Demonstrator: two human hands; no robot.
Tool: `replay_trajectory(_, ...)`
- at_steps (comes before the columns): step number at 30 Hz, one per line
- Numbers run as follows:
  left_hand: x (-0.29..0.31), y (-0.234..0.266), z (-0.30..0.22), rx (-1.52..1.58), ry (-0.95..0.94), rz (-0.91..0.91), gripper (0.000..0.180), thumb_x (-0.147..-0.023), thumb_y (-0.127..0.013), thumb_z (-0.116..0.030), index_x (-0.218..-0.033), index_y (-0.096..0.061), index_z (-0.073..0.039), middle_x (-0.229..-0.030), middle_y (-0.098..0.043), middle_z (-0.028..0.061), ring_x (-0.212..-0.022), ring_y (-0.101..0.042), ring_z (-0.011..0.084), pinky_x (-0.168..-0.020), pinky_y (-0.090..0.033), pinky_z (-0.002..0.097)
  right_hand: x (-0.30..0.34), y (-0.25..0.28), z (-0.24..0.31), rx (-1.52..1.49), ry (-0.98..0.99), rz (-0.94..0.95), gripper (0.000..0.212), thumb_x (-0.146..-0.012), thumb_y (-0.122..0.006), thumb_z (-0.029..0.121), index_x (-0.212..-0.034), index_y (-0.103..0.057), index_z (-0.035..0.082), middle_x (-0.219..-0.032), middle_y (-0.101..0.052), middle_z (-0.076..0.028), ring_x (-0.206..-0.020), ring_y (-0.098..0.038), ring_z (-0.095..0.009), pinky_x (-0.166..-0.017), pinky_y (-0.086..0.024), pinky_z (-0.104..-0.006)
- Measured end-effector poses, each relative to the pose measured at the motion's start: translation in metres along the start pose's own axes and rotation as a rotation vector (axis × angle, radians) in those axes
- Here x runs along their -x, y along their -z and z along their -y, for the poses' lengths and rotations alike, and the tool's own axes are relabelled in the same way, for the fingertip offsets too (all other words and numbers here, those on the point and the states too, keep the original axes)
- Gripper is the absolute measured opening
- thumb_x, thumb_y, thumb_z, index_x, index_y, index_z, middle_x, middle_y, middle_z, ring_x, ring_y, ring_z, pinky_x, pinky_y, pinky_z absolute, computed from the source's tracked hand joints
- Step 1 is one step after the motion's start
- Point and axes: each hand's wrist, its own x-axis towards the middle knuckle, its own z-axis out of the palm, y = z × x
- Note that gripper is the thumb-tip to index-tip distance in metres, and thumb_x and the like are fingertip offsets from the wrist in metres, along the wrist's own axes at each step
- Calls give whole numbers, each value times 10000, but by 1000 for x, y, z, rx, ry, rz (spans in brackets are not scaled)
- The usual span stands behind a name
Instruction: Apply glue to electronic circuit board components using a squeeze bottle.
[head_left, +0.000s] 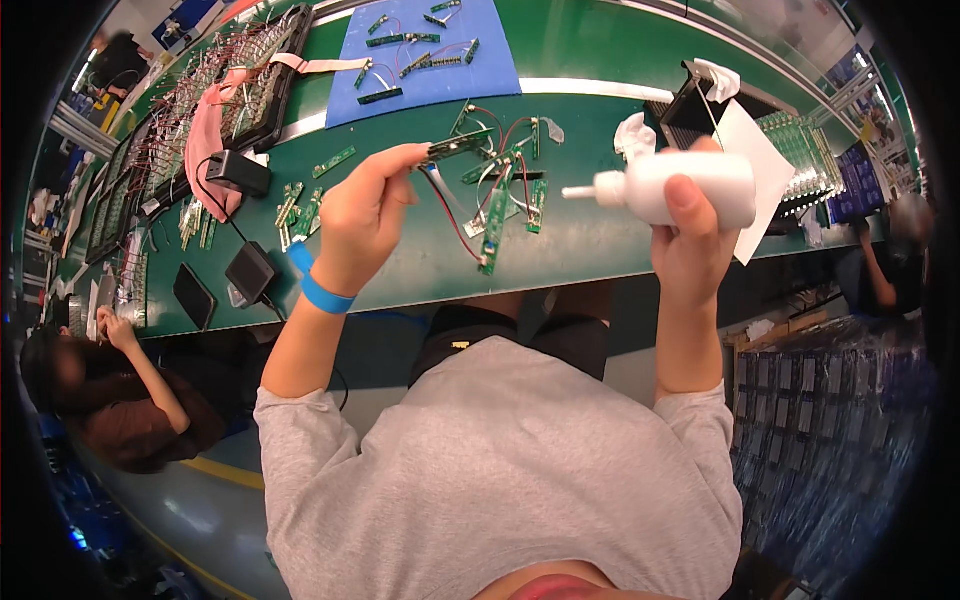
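Pinched between the thumb and fingers of my left hand (365,215) is a narrow circuit board (458,145), raised above the green table. A blue band circles that wrist. Red and black wires run down from the board toward another green board (494,228). My right hand (692,245) is wrapped round a white squeeze bottle (705,188), tipped on its side with its thin nozzle pointing left toward the boards. Between my hands lie several wired circuit boards (538,205) in a loose cluster. The bottle is slightly blurred.
A blue mat (430,70) with several wired boards lies at the back. Black trays (270,110) of boards stand far left, near a black adapter (240,174) and a dark phone-like slab (194,297). At right are a black rack (690,100) and white paper (768,165). Co-workers sit both sides.
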Motion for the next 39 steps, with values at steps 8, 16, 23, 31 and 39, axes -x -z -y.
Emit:
replay_trajectory(8,13,-38,-23,303,-100,-153,223,-774,-455,125,-980,-499,53,-951,-589,153,-648,-597,139,-573,-484,220,-2,-31,3,139,131,174,153,-654,-709,94,-696,-603,-8,-615,-597,-32,-535,-554,-72,-485,-425,-179)
replay_trajectory(16,19,-50,-25,334,-139,-203,219,-766,-470,120,-972,-492,48,-982,-576,181,-639,-588,144,-561,-487,223,1,-34,2,323,30,217,181,-686,-632,142,-736,-554,-13,-661,-569,-51,-590,-563,-108,-557,-453,-218)
replay_trajectory(23,22,-53,-23,288,-150,-221,228,-751,-477,131,-960,-493,43,-980,-575,188,-628,-588,149,-550,-486,228,1,-39,-6,313,95,273,131,-694,-639,100,-746,-584,-7,-665,-589,-39,-588,-564,-97,-552,-450,-208)
replay_trajectory(31,24,-53,-22,248,-169,-230,237,-737,-483,143,-952,-493,43,-976,-575,189,-626,-589,159,-550,-486,232,1,-45,-20,241,165,236,163,-667,-705,126,-701,-604,3,-623,-598,-38,-546,-559,-81,-474,-421,-186)
replay_trajectory(39,26,-55,-18,233,-156,-229,243,-735,-481,145,-954,-494,41,-970,-577,186,-626,-586,158,-548,-484,228,1,-45,-24,285,99,235,168,-663,-705,122,-710,-599,1,-627,-600,-41,-552,-565,-84,-480,-429,-186)
